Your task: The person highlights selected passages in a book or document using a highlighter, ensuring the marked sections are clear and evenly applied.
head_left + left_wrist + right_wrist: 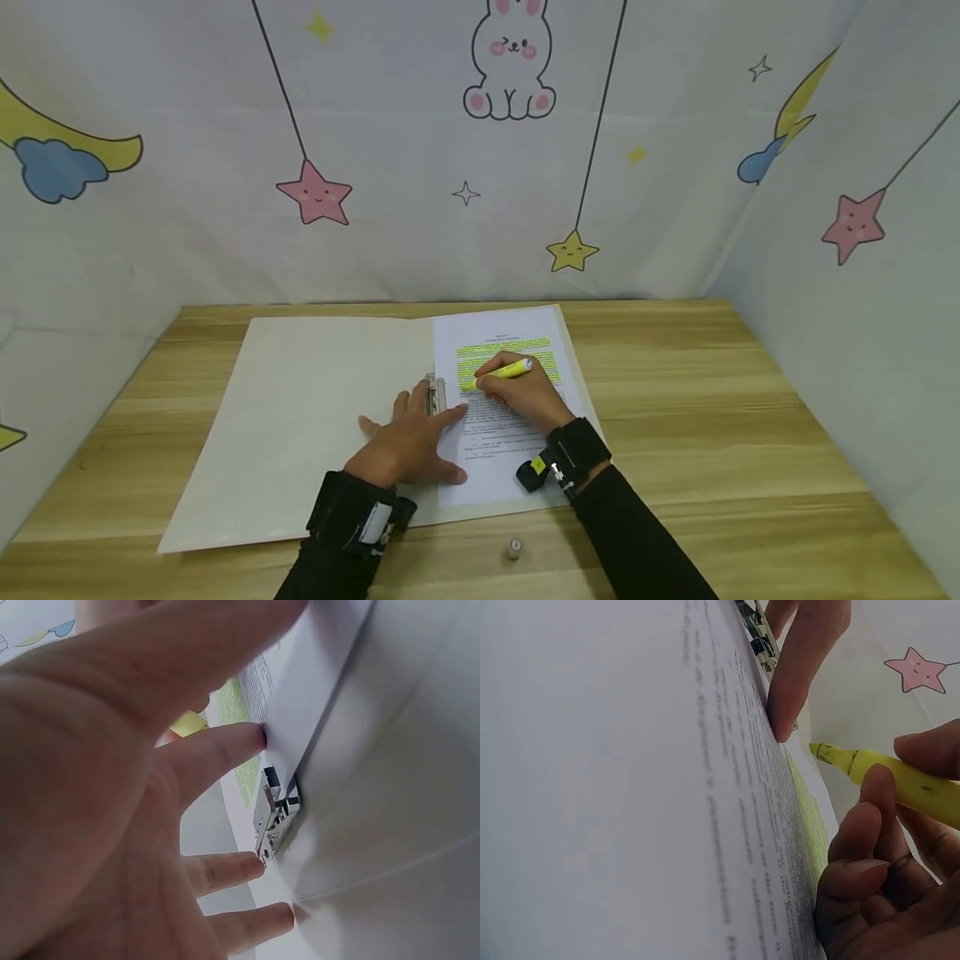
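A printed sheet (487,479) lies in the right side of an open white folder (315,400), its upper lines marked yellow. My right hand (528,396) pinches a yellow highlighter (513,369) over the lower edge of the marked band. In the right wrist view the highlighter's uncapped tip (814,749) points toward the left hand. My left hand (408,437) is spread across the fold, fingers straight, thumb and index finger on the sheet's left edge. Beside its fingers sits the folder's metal clip (274,814), which the hand partly covers in the head view.
A small grey cap-like piece (513,548) stands on the wooden table (697,433) in front of the folder. White cloth walls (412,250) with printed stars and a rabbit enclose the table at the back and both sides.
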`<state>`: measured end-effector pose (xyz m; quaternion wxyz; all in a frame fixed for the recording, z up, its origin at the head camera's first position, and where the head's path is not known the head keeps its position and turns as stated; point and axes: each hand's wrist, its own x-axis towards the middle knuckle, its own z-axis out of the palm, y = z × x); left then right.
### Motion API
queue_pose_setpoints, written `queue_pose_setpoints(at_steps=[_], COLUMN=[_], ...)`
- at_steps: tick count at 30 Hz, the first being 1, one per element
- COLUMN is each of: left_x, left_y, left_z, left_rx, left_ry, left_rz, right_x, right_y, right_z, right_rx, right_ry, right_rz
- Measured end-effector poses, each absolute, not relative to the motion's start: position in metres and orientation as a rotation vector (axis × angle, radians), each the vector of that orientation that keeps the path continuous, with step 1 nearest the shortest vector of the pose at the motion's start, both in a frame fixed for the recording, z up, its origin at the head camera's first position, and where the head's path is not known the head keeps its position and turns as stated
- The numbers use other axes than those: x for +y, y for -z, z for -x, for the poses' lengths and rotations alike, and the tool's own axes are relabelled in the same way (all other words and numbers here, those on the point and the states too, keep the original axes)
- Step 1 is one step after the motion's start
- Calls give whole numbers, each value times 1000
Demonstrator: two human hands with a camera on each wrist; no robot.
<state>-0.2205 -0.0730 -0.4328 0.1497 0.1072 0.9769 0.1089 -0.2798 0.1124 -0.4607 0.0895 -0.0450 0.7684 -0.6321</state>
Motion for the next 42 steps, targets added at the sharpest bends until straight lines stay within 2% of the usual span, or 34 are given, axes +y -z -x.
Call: queue_pose_setpoints(at_steps=[42], left_x=[-73], left_y=[434], left_z=[222], left_rx=[2797], left_ry=[-337], left_rz=[-322], right_x=[107], right_y=[461], right_z=[278], right_rx=[2506], right_ry=[1736], right_rz=[153])
